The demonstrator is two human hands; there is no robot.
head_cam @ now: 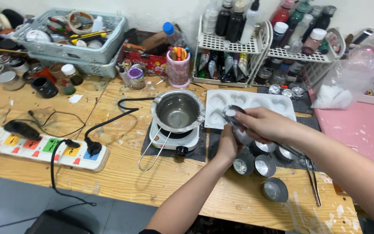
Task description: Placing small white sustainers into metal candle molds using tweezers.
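Big wooden workbench [122, 173] takes up most of the view, and its near edge runs along the bottom with grey floor beyond it. The back half is crammed: a grey basket [72, 37] of tools on the left, white wire racks [234, 43] full of paint bottles on the right, and a pink mat [360, 130] at the far right edge. The only real open room is the bare wood in front of the hot plate, between the power strip [44, 149] and the cups.

A white heart-shaped mould [256, 104] sits behind the hands, just beside the steel melting pot [178, 112], which stands on a small white hot plate [169, 138]; the pot's wire handle pokes out toward the near edge.

Right hand [262, 123] is closed around a small metal cup [234, 117], holding it tilted over the mould's near corner. Left hand [228, 145] comes up from below and cups it from underneath; its fingers are hidden, so I can't tell how tight that grip is.

A cluster of little tin cups [265, 166] sits right under the hands, with long tweezers [313, 180] lying near the right edge.
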